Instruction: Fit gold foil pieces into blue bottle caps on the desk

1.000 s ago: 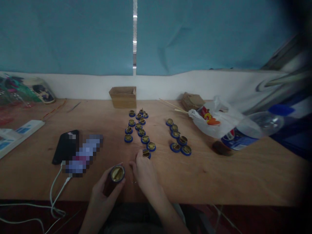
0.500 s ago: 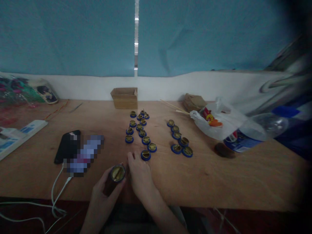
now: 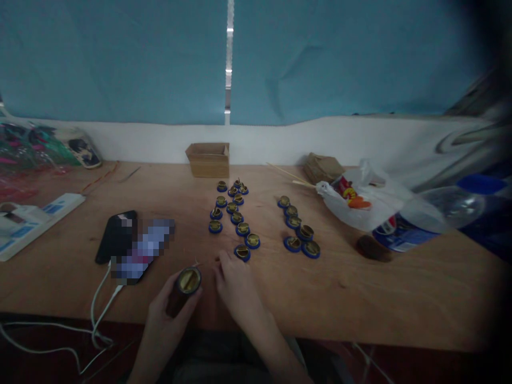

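My left hand (image 3: 168, 309) grips a round piece with a brass-coloured face and a dark rim (image 3: 189, 280) between thumb and fingers, face up, just above the table's front part. A bar crosses that face, and a thin pale strand sticks up by its far edge. To its right, my right hand (image 3: 236, 282) is low over the table, fingers curled together; whatever they pinch is too small to make out. Beyond it lies the nearest of several brass-faced pieces with blue rims (image 3: 242, 253), set out in a crooked double row. A second group of such pieces (image 3: 293, 221) lies further right.
A small open cardboard box (image 3: 210, 162) stands at the back. Two phones (image 3: 114, 237) with white cables (image 3: 94, 314) and a power strip (image 3: 44, 224) are at the left. On the right are a plastic bag (image 3: 360, 197), a crumpled brown packet (image 3: 322, 168) and a lying bottle (image 3: 424, 218).
My right hand has drawn slightly away from the round piece, widening the gap. My left hand still grips the piece, a little further left. The whole view has shifted slightly.
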Available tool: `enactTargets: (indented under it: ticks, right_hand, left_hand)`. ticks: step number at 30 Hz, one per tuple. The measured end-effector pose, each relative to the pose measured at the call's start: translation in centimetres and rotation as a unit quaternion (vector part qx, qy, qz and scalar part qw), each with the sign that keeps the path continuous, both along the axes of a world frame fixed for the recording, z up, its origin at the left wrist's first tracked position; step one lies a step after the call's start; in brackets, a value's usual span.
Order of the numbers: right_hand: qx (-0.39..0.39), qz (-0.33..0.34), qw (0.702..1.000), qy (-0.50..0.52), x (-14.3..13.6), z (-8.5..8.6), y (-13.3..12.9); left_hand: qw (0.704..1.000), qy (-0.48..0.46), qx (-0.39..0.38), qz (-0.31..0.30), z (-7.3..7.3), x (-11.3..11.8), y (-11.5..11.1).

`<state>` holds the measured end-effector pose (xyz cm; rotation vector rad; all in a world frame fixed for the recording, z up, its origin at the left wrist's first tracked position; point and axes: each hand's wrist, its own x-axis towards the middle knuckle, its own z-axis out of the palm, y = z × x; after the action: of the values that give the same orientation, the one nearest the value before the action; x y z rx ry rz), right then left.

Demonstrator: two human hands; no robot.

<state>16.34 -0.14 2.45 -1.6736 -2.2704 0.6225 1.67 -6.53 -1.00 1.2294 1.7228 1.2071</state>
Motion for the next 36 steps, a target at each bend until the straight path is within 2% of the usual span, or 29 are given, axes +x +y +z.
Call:
enactTargets:
  ticks: [5, 10, 12, 16, 21, 26, 30, 36]
  right_hand:
    - [-0.013, 0.009, 1.000, 0.008, 1.2, 0.2, 0.4]
    - [-0.004, 0.034, 0.999, -0.014, 0.6, 0.6, 0.7]
    - [0.004, 0.068, 0.997, -0.024, 0.1, 1.0, 0.9]
    - [0.010, 0.178, 0.983, -0.048, -0.4, 1.9, 2.2]
    - [-0.007, 0.305, 0.949, -0.079, -0.5, 2.7, 5.9]
    - [-0.049, 0.401, 0.911, -0.086, -1.6, 2.7, 8.9]
    - [-0.072, 0.442, 0.891, -0.071, -2.0, 2.4, 9.9]
    - [-0.066, 0.456, 0.885, -0.061, -1.9, 2.0, 10.2]
  left_hand:
    - [0.999, -0.047, -0.005, 0.024, -0.6, -0.3, -0.2]
    - [0.996, -0.067, -0.002, 0.061, -0.6, -0.6, -0.5]
    - [0.995, -0.072, 0.004, 0.069, -0.4, -0.8, -0.7]
    - [0.994, -0.072, 0.007, 0.086, -0.1, -1.1, -1.1]
    - [0.992, -0.098, -0.002, 0.084, -0.3, -1.2, -1.7]
    - [0.991, -0.111, -0.006, 0.073, -0.3, -0.9, -2.0]
    - [0.992, -0.106, -0.010, 0.066, -0.1, -0.7, -2.1]
    - [0.991, -0.107, 0.003, 0.077, -0.5, -0.7, -2.4]
